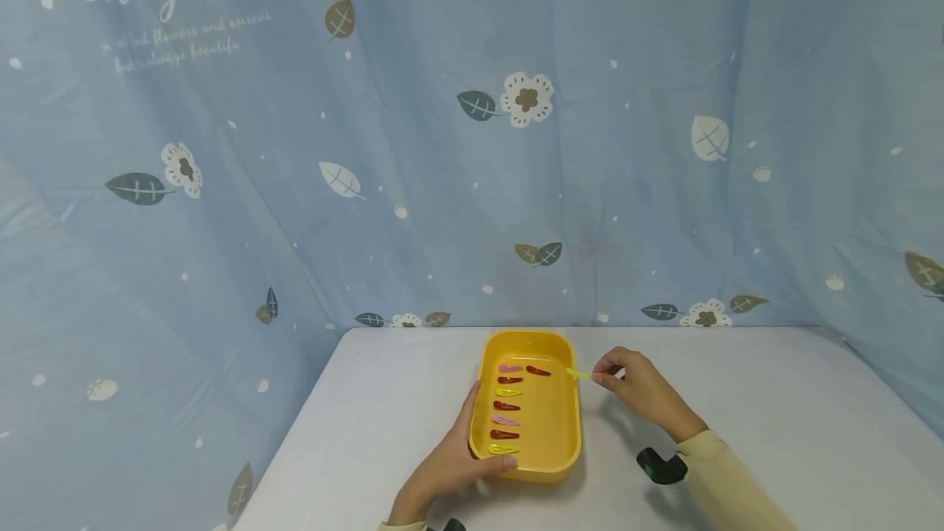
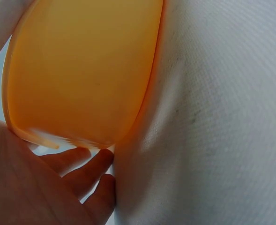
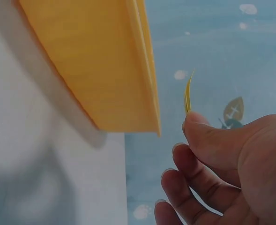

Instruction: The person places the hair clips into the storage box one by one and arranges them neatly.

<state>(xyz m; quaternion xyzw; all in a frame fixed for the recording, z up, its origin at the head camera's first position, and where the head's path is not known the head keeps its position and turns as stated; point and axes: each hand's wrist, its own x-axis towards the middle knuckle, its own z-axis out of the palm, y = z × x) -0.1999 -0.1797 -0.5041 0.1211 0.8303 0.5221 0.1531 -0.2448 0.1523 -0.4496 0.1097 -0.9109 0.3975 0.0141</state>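
A yellow tray [image 1: 549, 433] lies on the table with several snap hair clips [image 1: 506, 406] in a column along its left side, in pink, dark red and yellow. One more dark red hair clip [image 1: 538, 370] lies to the right of the column's far end. My left hand [image 1: 453, 453] grips the tray's near left corner, thumb over the near rim and fingers along the outer wall. Between thumb and forefinger, my right hand [image 1: 642, 388] pinches a yellow hair clip [image 3: 188, 96] by one end. Its free tip overlaps the tray's right rim in the head view.
The white table [image 1: 774, 408] extends to both sides of the tray. Behind it hangs a blue curtain [image 1: 442, 187] printed with leaves and flowers. A dark wrist device [image 1: 661, 466] sits by the right sleeve.
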